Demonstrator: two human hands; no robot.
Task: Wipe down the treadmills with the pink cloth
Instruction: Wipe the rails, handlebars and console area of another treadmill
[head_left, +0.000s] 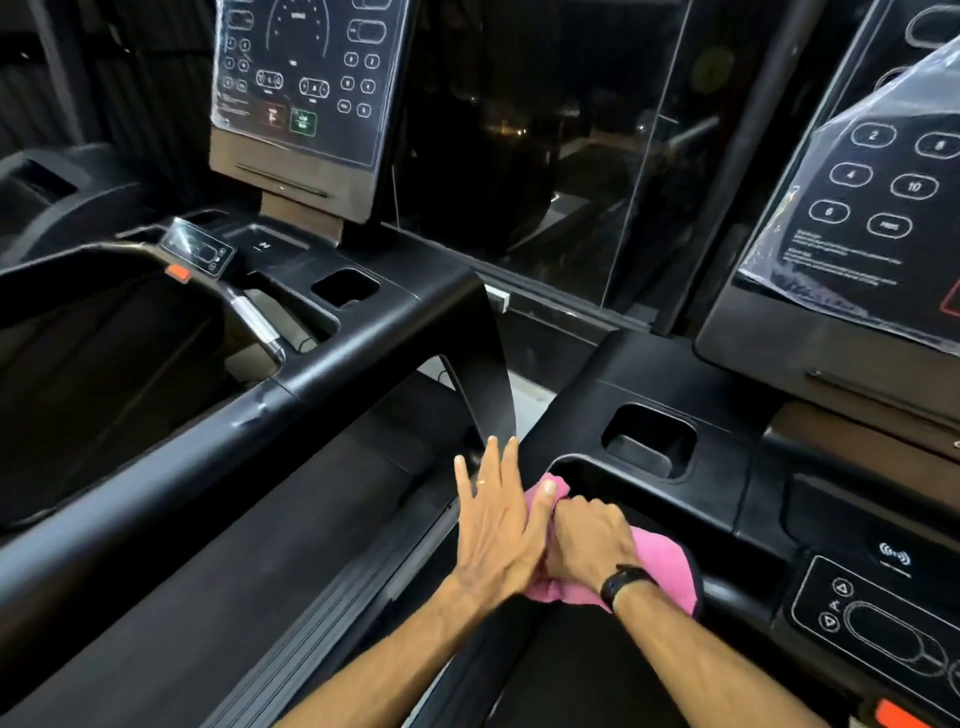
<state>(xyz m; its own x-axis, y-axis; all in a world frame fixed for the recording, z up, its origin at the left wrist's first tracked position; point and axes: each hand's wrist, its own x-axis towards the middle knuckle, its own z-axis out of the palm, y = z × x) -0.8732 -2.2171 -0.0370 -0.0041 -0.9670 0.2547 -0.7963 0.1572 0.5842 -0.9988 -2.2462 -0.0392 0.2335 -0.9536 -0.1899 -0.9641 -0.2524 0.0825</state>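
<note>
Right hand (589, 540) fisted around the pink cloth (657, 564) on the near treadmill's handrail (727, 592); left hand (498, 514) flat, fingers straight, thumb touching the cloth.

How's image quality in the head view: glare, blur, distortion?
Head view: dim scene, black treadmill bodies lose detail; glare on the plastic film over the right console and left console; wide-angle bending at edges; left hand, right hand and pink cloth well lit and fairly sharp.
</note>
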